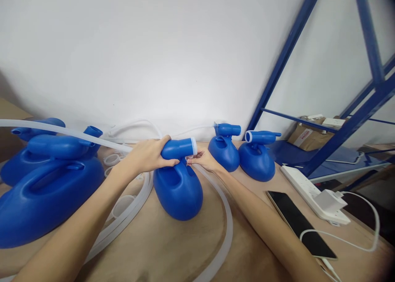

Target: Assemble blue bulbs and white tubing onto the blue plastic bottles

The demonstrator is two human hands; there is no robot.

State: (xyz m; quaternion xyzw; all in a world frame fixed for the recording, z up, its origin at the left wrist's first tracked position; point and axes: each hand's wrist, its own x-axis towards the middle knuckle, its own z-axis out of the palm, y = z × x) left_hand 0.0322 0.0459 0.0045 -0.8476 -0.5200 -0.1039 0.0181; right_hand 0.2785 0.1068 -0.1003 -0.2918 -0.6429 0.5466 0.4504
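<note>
A blue plastic urinal bottle stands upright in front of me, its tubular blue mouthpiece with a white rim turned to the right. My left hand is wrapped round the left end of that mouthpiece, its thumb along the underside near the neck. At the right of the neck, just below the white rim, my right hand is closed in a pinch. Something small and pale shows at its fingertips, too small to name. A translucent hose curves over the table beneath my right forearm.
Two similar bottles stand at the back right, and larger ones crowd the left. More hose and clear rings lie near my left arm. A phone, power strip and blue rack occupy the right.
</note>
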